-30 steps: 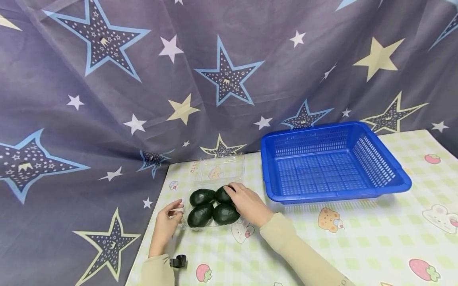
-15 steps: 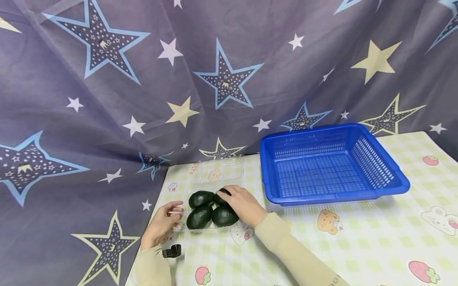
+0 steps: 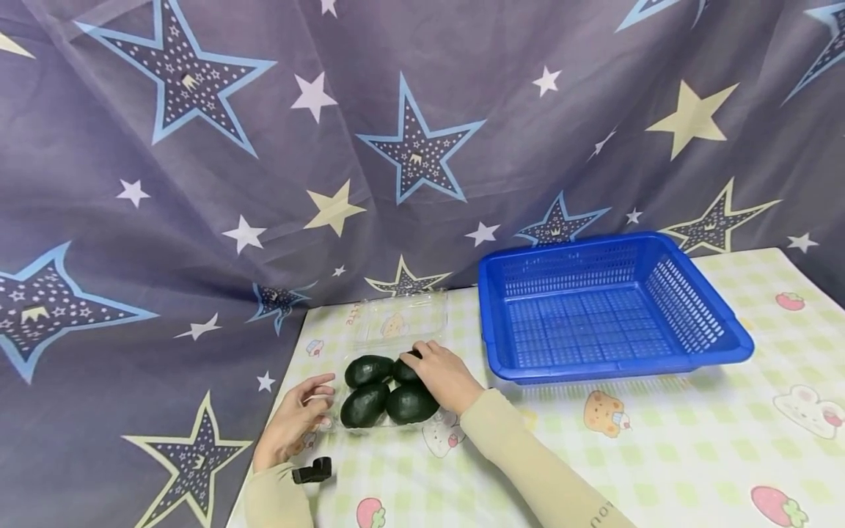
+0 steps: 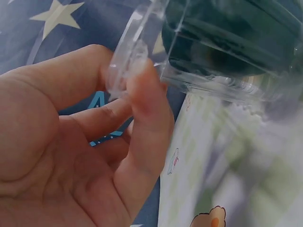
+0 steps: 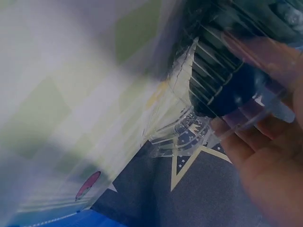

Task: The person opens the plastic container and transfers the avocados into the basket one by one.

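Several dark green avocados [image 3: 365, 405] lie close together in a clear plastic box, whose hinged lid [image 3: 422, 314] is folded back behind them. My left hand [image 3: 293, 418] is at the box's left side. In the left wrist view, its thumb and fingers pinch the rim of the clear plastic box [image 4: 124, 52]. My right hand [image 3: 449, 378] reaches over the far right avocado [image 3: 402, 372], fingers curled round it and partly covering it. Through the clear wall in the right wrist view, the fingers [image 5: 236, 144] bend beside that avocado [image 5: 232, 92].
A blue perforated basket [image 3: 620, 365] stands on the right of the box, near the back of the table. A checked cloth [image 3: 561, 455] with cartoon prints covers the table. A star-patterned curtain [image 3: 277, 132] hangs right behind.
The right hand shifts slightly left over the far right avocado. My left forearm and wrist move a little left, while the fingers stay at the box's side. The head view tilts slightly.
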Available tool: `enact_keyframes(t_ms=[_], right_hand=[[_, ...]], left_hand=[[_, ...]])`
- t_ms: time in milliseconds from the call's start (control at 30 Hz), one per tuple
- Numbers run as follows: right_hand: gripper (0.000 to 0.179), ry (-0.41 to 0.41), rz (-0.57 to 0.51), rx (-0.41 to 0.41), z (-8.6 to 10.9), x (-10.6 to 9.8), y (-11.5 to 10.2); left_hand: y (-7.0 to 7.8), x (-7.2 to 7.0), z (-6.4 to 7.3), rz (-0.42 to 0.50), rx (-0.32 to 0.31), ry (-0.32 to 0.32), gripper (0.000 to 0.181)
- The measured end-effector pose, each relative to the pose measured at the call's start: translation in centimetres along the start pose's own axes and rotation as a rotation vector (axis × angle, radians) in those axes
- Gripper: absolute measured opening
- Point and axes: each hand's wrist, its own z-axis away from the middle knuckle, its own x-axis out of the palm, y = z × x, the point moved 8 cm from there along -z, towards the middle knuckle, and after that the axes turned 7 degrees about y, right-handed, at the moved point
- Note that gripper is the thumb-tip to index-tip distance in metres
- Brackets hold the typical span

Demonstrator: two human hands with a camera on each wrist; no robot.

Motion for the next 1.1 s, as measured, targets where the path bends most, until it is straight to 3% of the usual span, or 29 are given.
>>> enact_keyframes(t_ms=[300, 567, 833, 1100], right_hand=[[0.054, 0.030, -0.022, 0.023, 0.6, 0.9, 0.4], [0.059, 0.040, 0.036, 0.003, 0.7, 0.8, 0.6], [0.061, 0.118, -0.040, -0.003, 0.9, -0.8, 1.1], [0.059, 0.155, -0.140, -0.003, 0.9, -4.2, 1.4]], left_hand=[[-0.9, 0.4, 0.6, 0.013, -0.024, -0.013, 0.058], [-1.0, 0.5, 0.5, 0.014, -0.008, -0.042, 0.058], [-0.7, -0.1, 0.1, -0.002, -0.004, -0.053, 0.056], [-0.4, -0.4, -0.1, -0.031, -0.034, -0.064, 0.058]])
